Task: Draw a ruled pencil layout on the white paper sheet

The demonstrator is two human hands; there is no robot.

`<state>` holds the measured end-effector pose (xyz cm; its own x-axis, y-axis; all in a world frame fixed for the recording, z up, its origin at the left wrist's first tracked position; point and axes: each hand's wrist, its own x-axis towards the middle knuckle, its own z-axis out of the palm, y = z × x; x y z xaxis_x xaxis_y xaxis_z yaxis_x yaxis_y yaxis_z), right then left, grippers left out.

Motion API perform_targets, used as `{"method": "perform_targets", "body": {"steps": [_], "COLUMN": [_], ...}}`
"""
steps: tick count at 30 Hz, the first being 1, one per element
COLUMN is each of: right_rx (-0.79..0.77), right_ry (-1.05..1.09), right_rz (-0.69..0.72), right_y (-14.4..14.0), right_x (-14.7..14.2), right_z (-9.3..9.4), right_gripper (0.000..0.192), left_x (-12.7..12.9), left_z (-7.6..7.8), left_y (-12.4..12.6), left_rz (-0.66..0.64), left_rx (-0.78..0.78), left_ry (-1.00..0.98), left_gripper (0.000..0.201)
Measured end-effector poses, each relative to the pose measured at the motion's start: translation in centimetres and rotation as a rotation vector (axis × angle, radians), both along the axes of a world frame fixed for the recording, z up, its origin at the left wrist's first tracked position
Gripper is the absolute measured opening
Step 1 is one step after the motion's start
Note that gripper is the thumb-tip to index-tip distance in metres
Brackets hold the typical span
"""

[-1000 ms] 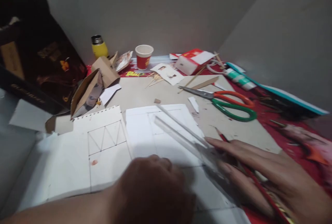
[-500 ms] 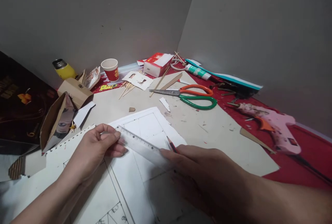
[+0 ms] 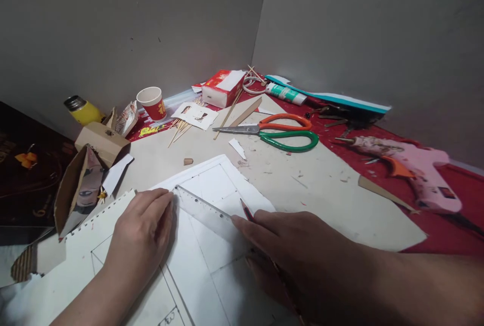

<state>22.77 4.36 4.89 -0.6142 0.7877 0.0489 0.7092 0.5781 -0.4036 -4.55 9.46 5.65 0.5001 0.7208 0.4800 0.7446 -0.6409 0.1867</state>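
Observation:
A clear ruler [image 3: 206,208] lies at a slant over a white sheet with pencil lines [image 3: 212,177]. Its far left end meets the fingers of my left hand [image 3: 141,233], which are closed together at that end; the fingertips are partly hidden. My right hand [image 3: 291,245] grips the ruler's near end, thumb on top. Between the fingers of that same hand sits a dark red pencil [image 3: 247,211], its point up and left above the sheet. Under my left forearm is a spiral-torn drawing page [image 3: 88,238] with ruled lines.
Orange-and-green-handled scissors [image 3: 260,132] lie on the beige board [image 3: 321,200]. A pink glue gun [image 3: 412,167] rests on the red cloth at right. Behind stand a paper cup [image 3: 152,104], a red-and-white box [image 3: 223,88] and a yellow bottle [image 3: 83,110]. Folded cardboard [image 3: 102,143] is at left.
My left hand has turned palm down and settled lower against the ruler's end, where it pinched it before. The right hand keeps its hold. The view has shifted slightly.

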Motion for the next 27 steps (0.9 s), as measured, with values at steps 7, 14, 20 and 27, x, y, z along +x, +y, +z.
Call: {"method": "perform_targets", "body": {"steps": [7,14,20,27], "right_rx": [-0.084,-0.078,-0.055,0.071], "right_ry": [-0.079,-0.112,-0.169,-0.176], "right_rz": [0.014,0.022,0.059,0.12], "right_y": [0.5,0.6,0.6,0.6], "right_x": [-0.4,-0.6,-0.5,-0.4], "right_z": [0.7,0.7,0.7,0.8], "right_gripper": [0.045,0.046,0.048,0.052], "left_x": [0.0,0.0,0.0,0.0], "left_z": [-0.8,-1.1,-1.2,-0.8], "left_y": [-0.1,-0.3,-0.1,0.2], "left_rz": [-0.074,-0.065,-0.12,-0.16], "left_rx": [0.032,0.011,0.048,0.024], "left_ry": [0.157,0.221,0.305,0.402], "left_gripper": [0.025,0.032,0.036,0.044]}}
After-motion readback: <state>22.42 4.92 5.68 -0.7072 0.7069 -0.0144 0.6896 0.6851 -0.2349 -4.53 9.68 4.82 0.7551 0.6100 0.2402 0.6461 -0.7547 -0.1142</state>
